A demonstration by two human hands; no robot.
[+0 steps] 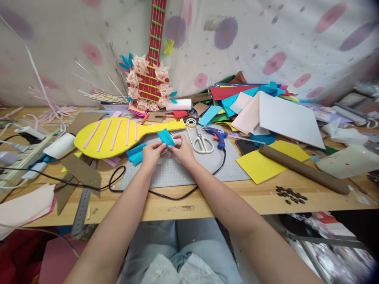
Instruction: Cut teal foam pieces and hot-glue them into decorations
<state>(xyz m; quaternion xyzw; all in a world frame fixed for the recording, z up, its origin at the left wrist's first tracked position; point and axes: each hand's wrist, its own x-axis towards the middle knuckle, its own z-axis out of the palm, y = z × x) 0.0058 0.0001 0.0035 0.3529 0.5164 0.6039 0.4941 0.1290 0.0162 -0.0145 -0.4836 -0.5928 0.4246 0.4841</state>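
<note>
Both my hands meet over a grey cutting mat [177, 169] on the wooden table. My left hand [153, 153] and my right hand [182, 149] pinch a small folded piece of teal foam sheet [166, 137] between their fingertips, holding it just above the mat. Another teal foam piece [135, 154] lies to the left of my left hand. A yellow foam guitar shape [118, 136] with pink strips lies behind and to the left of my hands.
Scissors [202, 143] and a blue glue gun [217, 136] lie right of my hands; its black cord loops across the mat. A cardboard tube [302, 169] rests on yellow foam [260, 165]. Stacked coloured sheets [260, 110] at back right, a red guitar model [152, 59] behind, a metal ruler [83, 205] left.
</note>
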